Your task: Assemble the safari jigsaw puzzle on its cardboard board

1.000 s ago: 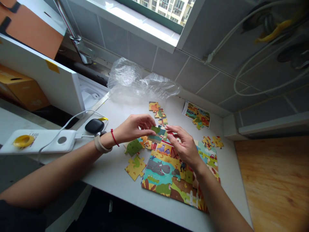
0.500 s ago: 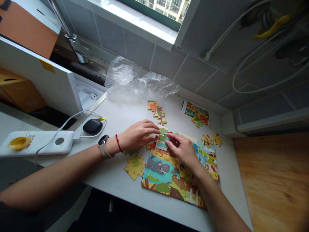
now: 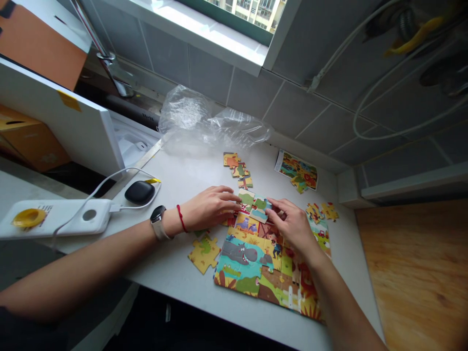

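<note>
A colourful jigsaw puzzle (image 3: pixel 252 268) with a hippo and farm scenes lies on the white tabletop. Over its upper part, my right hand (image 3: pixel 290 222) pinches a green and blue puzzle piece (image 3: pixel 260 208), which looks slightly tilted above the board. My left hand (image 3: pixel 215 207) lies at the puzzle's upper left edge, fingers stretched out, the tips by another green-topped piece (image 3: pixel 246 199). Below the left wrist rests a loose yellow puzzle piece (image 3: pixel 204 252) with a green animal on it. Part of the puzzle's right side is hidden by my right hand and forearm.
Loose pieces (image 3: pixel 239 170) lie beyond the puzzle, and more pieces (image 3: pixel 321 211) to its right. A picture card (image 3: pixel 297 168) stays near the wall beside crumpled clear plastic (image 3: pixel 215 122). On the left are a white power bank (image 3: pixel 66 218), a cable and a black case (image 3: pixel 139 192).
My right hand has moved right, carrying the green and blue piece away from the upper left corner. My left hand has shifted slightly down, its fingers off that piece.
</note>
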